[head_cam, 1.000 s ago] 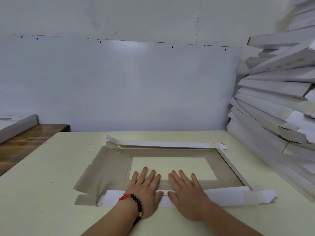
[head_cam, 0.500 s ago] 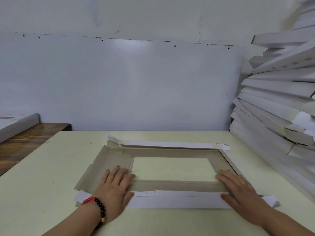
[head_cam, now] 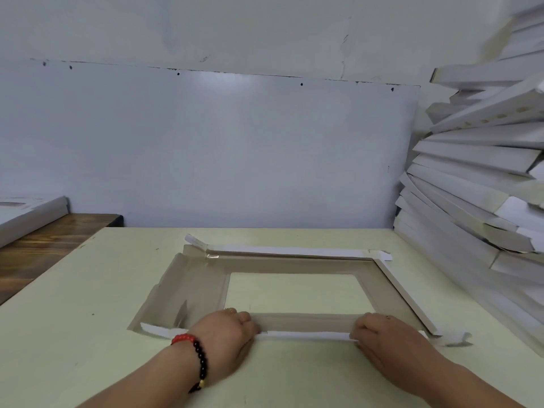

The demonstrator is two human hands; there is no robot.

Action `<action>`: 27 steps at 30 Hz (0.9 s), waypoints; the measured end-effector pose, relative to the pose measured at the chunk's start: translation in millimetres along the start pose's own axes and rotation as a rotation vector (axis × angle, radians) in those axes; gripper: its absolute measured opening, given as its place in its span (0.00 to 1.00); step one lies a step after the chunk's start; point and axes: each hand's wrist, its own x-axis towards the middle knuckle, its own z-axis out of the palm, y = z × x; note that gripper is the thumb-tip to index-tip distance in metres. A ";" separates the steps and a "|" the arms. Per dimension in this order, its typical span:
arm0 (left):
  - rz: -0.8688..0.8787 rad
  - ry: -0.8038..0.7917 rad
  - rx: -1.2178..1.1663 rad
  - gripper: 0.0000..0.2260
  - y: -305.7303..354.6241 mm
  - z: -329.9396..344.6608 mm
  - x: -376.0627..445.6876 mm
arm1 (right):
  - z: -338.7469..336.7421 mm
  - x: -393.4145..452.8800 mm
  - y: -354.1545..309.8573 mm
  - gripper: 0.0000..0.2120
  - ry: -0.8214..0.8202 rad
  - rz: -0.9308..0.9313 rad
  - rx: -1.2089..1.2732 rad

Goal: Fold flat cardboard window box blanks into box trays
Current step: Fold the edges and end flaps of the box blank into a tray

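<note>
In the head view, the window box blank (head_cam: 294,263) is seen lying on the table (head_cam: 88,290). Its near flap (head_cam: 303,335) is gripped by the left hand (head_cam: 226,334) and right hand (head_cam: 382,337), fingers curled, hands well apart.

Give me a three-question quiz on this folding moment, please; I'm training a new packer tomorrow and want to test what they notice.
1. True or false: both hands grip the near flap of the box blank.
2. Which wrist wears the bead bracelet? A) left B) right C) neither
3. Fill in: the stack of folded trays stands on the person's ____ side.

Key:
1. True: the left hand and right hand curl over the white near flap, one towards each end.
2. A.
3. Right, at the edge of the table.
</note>
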 end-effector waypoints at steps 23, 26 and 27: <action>-0.334 -0.329 0.029 0.33 -17.3 39.7 11.7 | 43.5 28.2 9.9 0.28 -0.494 0.366 0.107; -0.385 -0.345 0.076 0.34 -38.5 33.2 -5.7 | 40.5 3.8 38.7 0.27 -0.515 0.440 0.075; -0.401 -0.351 0.088 0.34 -44.4 30.9 -10.8 | 39.1 -3.5 46.9 0.27 -0.522 0.466 0.057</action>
